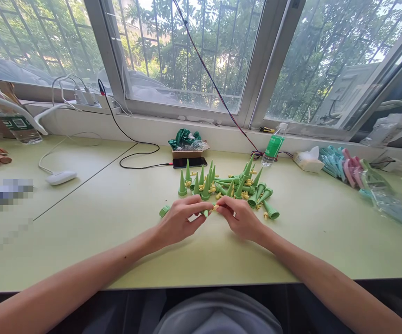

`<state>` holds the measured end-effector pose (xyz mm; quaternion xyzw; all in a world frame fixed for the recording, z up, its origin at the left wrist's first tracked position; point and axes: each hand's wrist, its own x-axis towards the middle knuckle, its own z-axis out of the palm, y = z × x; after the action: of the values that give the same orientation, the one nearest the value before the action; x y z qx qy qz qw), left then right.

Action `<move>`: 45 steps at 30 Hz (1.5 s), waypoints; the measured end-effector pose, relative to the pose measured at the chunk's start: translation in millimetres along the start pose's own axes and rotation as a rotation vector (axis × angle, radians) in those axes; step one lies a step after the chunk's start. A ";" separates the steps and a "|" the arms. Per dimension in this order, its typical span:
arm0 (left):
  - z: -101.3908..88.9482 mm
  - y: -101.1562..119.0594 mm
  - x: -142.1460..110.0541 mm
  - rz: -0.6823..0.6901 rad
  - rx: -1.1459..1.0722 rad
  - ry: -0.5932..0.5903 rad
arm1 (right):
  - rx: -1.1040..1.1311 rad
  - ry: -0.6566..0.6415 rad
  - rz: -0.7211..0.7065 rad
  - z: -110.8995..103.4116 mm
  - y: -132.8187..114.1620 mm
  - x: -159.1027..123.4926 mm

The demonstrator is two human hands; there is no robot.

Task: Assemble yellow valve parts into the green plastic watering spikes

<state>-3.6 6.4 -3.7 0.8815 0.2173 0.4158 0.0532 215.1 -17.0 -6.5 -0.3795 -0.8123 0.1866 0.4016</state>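
Note:
My left hand [180, 219] is closed around a green plastic watering spike [205, 213], mostly covered by the fingers. My right hand [243, 220] pinches a small yellow plastic valve [215, 208] right beside the spike; whether the two parts touch I cannot tell. Just past both hands is a pile of green cone spikes [247, 178], some upright and others lying, with small yellow valves [218, 189] among them. A green cap-like piece [164, 211] lies by my left wrist. At the pile's right edge are a fallen spike [271, 212] and a loose yellow valve [265, 215].
Behind the pile are a phone [189, 163] on a cable, a small cardboard box [188, 151] and a water bottle [273, 145]. A tissue box [308, 160] and bagged hangers [352, 167] stand right. A white mouse-like device [60, 177] lies left. The table's front edge [201, 286] is near me.

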 end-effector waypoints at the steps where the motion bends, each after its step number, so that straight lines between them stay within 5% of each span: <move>1: 0.1 -0.1 -0.2 0.001 0.001 0.001 | 0.000 0.002 -0.002 -0.2 -0.1 0.1; 22: 2.1 -1.3 -1.5 0.013 0.015 -0.021 | -0.003 -0.036 0.049 0.9 -1.2 0.7; 34: 3.5 -5.6 0.9 -0.218 0.029 -0.116 | -0.080 -0.005 0.135 5.3 5.2 -0.2; 45: 2.3 -5.2 1.2 -0.298 0.104 -0.199 | -0.046 0.025 0.038 6.7 1.8 -1.9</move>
<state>-3.0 11.8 -5.8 0.8778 0.3606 0.3022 0.0897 211.3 -17.3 -12.7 -0.4062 -0.8040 0.1709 0.3993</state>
